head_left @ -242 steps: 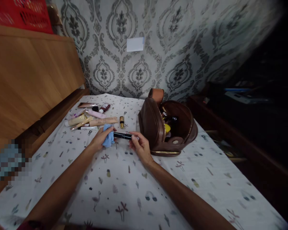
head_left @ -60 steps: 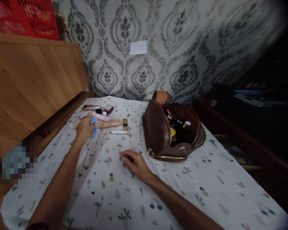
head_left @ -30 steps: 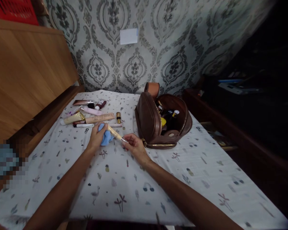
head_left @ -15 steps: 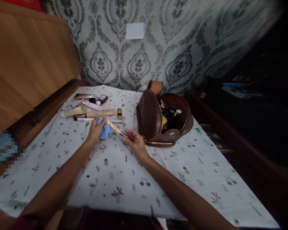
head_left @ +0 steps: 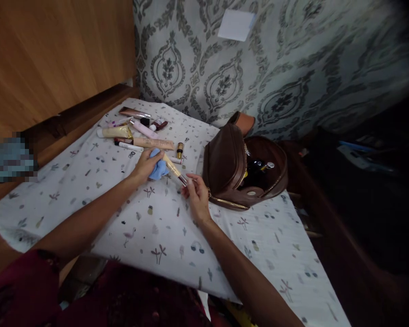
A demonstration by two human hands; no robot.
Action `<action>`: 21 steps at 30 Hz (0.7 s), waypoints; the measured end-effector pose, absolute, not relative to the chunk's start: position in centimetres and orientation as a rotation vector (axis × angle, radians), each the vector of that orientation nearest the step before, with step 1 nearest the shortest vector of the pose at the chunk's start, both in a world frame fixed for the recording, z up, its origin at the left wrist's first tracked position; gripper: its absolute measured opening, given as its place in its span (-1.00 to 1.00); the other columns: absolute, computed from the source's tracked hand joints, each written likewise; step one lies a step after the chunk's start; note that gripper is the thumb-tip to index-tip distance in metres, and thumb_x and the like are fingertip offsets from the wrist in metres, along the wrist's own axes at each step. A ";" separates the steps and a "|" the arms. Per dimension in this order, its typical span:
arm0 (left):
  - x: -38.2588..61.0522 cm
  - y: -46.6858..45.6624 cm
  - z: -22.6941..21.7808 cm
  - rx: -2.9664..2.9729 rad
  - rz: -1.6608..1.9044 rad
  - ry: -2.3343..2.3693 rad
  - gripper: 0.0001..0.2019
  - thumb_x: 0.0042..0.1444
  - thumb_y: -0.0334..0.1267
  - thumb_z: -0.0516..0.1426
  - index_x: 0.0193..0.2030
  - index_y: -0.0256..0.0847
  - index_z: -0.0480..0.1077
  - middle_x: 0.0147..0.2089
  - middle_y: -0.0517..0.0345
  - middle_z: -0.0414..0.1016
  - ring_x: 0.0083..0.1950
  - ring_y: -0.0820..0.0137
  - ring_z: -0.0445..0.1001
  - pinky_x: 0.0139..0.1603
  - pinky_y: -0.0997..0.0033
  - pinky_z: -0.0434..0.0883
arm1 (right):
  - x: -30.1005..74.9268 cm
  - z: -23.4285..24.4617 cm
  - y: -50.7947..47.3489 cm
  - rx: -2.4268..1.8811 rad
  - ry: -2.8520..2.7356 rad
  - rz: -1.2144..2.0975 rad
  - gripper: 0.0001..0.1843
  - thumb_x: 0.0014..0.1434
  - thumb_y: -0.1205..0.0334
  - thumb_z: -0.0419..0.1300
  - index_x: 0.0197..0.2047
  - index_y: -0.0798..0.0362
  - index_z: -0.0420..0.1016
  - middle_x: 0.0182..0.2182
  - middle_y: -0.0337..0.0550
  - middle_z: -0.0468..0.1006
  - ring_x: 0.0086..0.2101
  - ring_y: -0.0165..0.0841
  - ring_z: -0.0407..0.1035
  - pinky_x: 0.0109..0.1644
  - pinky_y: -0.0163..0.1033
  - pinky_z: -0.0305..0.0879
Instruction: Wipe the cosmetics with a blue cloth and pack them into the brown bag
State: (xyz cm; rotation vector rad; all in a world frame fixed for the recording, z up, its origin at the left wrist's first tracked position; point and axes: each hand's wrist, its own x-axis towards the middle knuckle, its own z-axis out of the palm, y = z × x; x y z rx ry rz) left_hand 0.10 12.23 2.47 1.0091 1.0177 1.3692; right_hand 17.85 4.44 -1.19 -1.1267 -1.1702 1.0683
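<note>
The left hand (head_left: 146, 165) has its fingers closed around a blue cloth (head_left: 158, 170), with the pale end of a brush (head_left: 172, 165) at its thumb. The brush slants down to the right hand (head_left: 199, 198), whose fingers are drawn together on its darker end, so it spans the gap between both hands above the patterned tablecloth (head_left: 163, 213). Just beyond the left hand lie a tan tube (head_left: 153, 143), a white pen (head_left: 131, 146), a pink tube (head_left: 144, 129) and an upright lipstick (head_left: 180, 150). An open brown bag (head_left: 225, 154) sits beside the right hand.
</note>
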 end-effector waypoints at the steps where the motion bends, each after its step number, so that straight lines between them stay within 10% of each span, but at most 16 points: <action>1: 0.1 12.2 2.6 1.008 1.362 0.997 -0.57 -0.09 -0.04 0.35 -0.51 -0.17 0.17 -0.65 0.42 0.14 -0.68 0.60 0.15 -0.67 0.59 0.23 | 17.9 -1.2 4.4 -1.136 -1.163 1.090 -0.57 0.25 -0.16 0.10 -0.01 -0.02 0.38 -0.56 -0.35 0.39 -0.53 -0.40 0.31 -0.46 -0.31 0.21; 8: 0.0 12.2 2.6 1.032 1.397 0.987 -0.58 -0.10 -0.05 0.36 -0.53 -0.19 0.20 -0.63 0.39 0.17 -0.65 0.61 0.15 -0.66 0.61 0.20 | 17.7 -1.2 4.4 -1.139 -1.285 1.016 -0.57 0.03 -0.01 0.37 -0.12 -0.01 0.38 -0.53 -0.40 0.33 -0.51 -0.44 0.25 -0.42 -0.33 0.17; 16: 0.0 12.4 2.1 1.161 1.376 1.008 -0.65 0.02 -0.03 0.27 -0.48 -0.16 0.22 -0.59 0.36 0.15 -0.60 0.54 0.17 -0.57 0.52 0.23 | 17.9 -1.2 4.2 -1.168 -1.326 1.020 -0.66 0.17 -0.11 0.22 -0.27 0.00 0.37 -0.55 -0.36 0.32 -0.55 -0.44 0.19 -0.49 -0.33 0.12; 21: -0.4 12.0 2.3 1.682 1.532 1.357 -0.85 0.22 -0.14 0.10 -0.24 -0.17 0.32 -0.30 0.14 0.39 -0.22 0.30 0.42 -0.11 0.27 0.40 | 17.9 -1.3 4.2 -1.215 -1.318 0.949 -0.68 0.21 -0.10 0.17 -0.27 0.00 0.35 -0.55 -0.34 0.37 -0.53 -0.42 0.25 -0.47 -0.33 0.15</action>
